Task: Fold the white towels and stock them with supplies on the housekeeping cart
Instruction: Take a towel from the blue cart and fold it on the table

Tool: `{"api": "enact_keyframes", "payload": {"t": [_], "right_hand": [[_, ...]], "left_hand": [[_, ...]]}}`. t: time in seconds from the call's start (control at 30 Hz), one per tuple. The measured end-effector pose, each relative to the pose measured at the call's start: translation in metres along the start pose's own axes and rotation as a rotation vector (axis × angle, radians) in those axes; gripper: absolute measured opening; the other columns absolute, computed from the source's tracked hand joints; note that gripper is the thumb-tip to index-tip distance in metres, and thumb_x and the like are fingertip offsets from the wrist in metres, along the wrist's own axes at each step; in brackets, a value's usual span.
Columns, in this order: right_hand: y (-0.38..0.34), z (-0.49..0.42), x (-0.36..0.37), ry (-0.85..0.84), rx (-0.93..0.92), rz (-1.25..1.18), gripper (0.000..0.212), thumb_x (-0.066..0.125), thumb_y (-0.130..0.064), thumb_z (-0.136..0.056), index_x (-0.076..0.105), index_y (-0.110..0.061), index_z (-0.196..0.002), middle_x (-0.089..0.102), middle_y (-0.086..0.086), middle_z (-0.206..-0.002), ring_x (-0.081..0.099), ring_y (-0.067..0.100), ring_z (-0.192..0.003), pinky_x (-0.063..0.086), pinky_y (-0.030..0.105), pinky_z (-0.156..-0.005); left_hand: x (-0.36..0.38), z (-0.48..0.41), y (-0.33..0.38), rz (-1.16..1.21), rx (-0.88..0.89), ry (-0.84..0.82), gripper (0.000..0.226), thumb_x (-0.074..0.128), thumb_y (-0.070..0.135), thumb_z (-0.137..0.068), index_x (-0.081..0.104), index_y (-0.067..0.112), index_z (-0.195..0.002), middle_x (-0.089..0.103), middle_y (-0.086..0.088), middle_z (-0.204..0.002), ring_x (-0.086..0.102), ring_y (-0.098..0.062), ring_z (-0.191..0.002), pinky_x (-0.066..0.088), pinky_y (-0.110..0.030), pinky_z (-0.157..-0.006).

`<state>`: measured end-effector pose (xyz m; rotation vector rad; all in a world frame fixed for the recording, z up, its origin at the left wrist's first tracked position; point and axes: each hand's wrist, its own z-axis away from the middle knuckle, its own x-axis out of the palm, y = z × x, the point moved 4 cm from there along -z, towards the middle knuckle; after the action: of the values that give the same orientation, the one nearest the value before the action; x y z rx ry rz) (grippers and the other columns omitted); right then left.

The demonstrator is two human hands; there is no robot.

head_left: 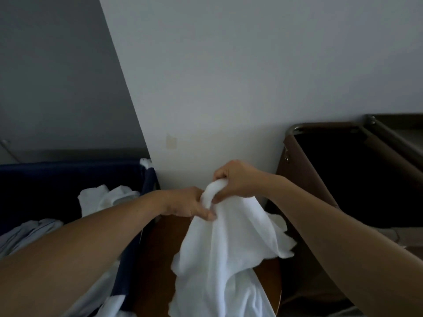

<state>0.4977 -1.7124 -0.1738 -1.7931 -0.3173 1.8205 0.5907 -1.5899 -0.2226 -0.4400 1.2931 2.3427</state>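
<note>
Towel (229,248), white, is held up at frame centre by both hands, which are close together and nearly touching. The right hand (237,179) comes in from the right with its fingers curled over the bunched top end of the towel, gripping it from above. The left hand (188,203) is just beside it and a bit lower, thumb and fingertips pinching the cloth right under that bunch. The rest of the towel hangs from the grip, unfolded and rumpled. Its lower part drapes over a round brown wooden surface (158,259) at bottom centre, and one ragged edge sticks out to the right. Left of the surface is a dark blue fabric bin (68,177), touching it or just beside it, can't tell which. In the bin are a heap of more white towels (103,197) near the far corner and pale bluish linen (27,234) nearer the camera, partly hidden by the left forearm. More white cloth hangs at the bin's near side, bottom left. Right of the surface is a brown cart (291,163) with a metal rail round the top and a dark open bag (343,170), contents too dark to see. Behind is a white wall (251,65) with a small beige patch (171,141) low down, and a shaded grey wall (45,76) to the left. The frame is dim and the towel edges are slightly blurred.
</note>
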Motion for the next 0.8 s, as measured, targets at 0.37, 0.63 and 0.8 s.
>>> {"api": "enact_keyframes", "payload": {"t": [0.37,0.63,0.8], "right_hand": [[0.040,0.030,-0.010,0.039,0.183,-0.786,0.060,0.092,-0.038,-0.060,0.072,-0.017,-0.112,0.075,0.004,-0.113,0.071,0.025,-0.106,0.055,0.045,-0.095],[0.002,0.019,-0.011,0.024,0.117,-0.435,0.014,0.074,-0.026,-0.089,0.074,-0.012,-0.087,0.073,0.000,-0.085,0.068,0.007,-0.074,0.055,0.026,-0.073],[-0.040,0.006,0.006,-0.058,0.017,-0.061,0.019,0.072,-0.033,-0.089,0.069,-0.019,-0.077,0.062,-0.008,-0.070,0.055,0.003,-0.062,0.043,0.020,-0.060]], "left_hand": [[-0.083,0.048,0.052,0.504,0.195,0.256,0.046,0.073,0.025,-0.079,0.063,0.016,-0.124,0.072,-0.007,-0.118,0.069,-0.027,-0.110,0.053,-0.048,-0.098],[-0.053,0.073,-0.010,-0.172,-0.371,-0.151,0.057,0.075,0.037,-0.084,0.054,0.018,-0.133,0.071,-0.008,-0.118,0.071,-0.027,-0.102,0.057,-0.046,-0.094],[-0.036,0.064,0.003,-0.164,-0.137,0.002,0.081,0.083,0.038,-0.077,0.039,0.030,-0.145,0.056,0.004,-0.136,0.056,-0.018,-0.122,0.048,-0.044,-0.105]]}}
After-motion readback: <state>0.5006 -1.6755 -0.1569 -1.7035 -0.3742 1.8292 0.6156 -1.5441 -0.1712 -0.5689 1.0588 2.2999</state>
